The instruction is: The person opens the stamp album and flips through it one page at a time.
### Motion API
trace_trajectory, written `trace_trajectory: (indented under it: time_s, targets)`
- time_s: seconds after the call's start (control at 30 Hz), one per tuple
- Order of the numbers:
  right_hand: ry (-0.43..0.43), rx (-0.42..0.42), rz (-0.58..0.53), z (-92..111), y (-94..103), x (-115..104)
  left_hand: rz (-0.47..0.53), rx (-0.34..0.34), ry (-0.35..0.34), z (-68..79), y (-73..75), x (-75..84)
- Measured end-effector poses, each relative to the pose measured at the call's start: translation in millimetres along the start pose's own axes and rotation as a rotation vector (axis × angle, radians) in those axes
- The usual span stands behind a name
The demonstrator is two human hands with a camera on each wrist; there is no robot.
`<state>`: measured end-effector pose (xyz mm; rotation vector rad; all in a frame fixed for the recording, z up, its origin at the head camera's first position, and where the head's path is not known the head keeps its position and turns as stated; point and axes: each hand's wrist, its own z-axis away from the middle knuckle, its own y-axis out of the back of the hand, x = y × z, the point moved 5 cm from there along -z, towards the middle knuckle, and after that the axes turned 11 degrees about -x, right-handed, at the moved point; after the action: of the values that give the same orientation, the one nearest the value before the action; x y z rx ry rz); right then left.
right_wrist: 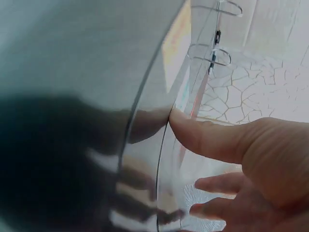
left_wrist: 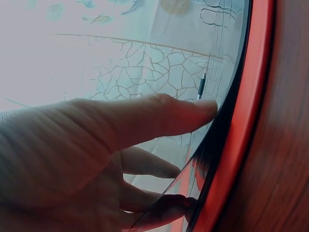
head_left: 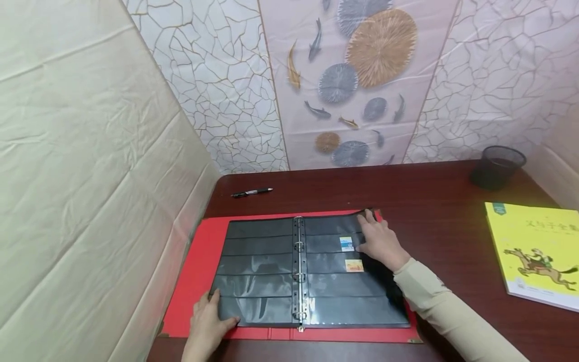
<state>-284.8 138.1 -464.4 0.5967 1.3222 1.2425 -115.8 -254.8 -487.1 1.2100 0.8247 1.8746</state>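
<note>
A red ring binder (head_left: 181,281) lies spread on the table, with black pocket pages on both sides of its metal rings (head_left: 299,276). Two small stamps, one blue and white (head_left: 346,244) and one orange and yellow (head_left: 354,265), sit in pockets of the right page (head_left: 344,309). My right hand (head_left: 380,239) rests on that page's upper right part, thumb by the blue stamp and fingers toward the top corner. My left hand (head_left: 209,319) touches the lower left corner of the left page (head_left: 258,246); its thumb (left_wrist: 169,116) reaches out straight along the page.
Behind the binder lies a black and silver pen (head_left: 251,192). A yellow book (head_left: 534,251) with a horse and rider on its cover is at the right. The black mesh pen cup (head_left: 497,168) stands at the back right, near the patterned wall hanging (head_left: 362,115).
</note>
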Motion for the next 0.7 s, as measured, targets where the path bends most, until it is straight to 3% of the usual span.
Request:
trace_trajectory:
  time_s: [0.3, 0.53, 0.7]
  targets:
    - [0.012, -0.059, -0.186, 22.6, 4.5, 7.3, -0.004, 0.006, -0.011, 1.7, -0.5, -0.6]
    - [-0.003, 0.011, -0.255, 36.3, 10.0, 14.0, 0.018, 0.006, -0.003, 3.6, 1.4, -1.5]
    - [-0.003, 0.014, -0.356, 50.9, 14.1, 20.1, 0.021, 0.014, -0.031, 5.0, 1.9, -1.4]
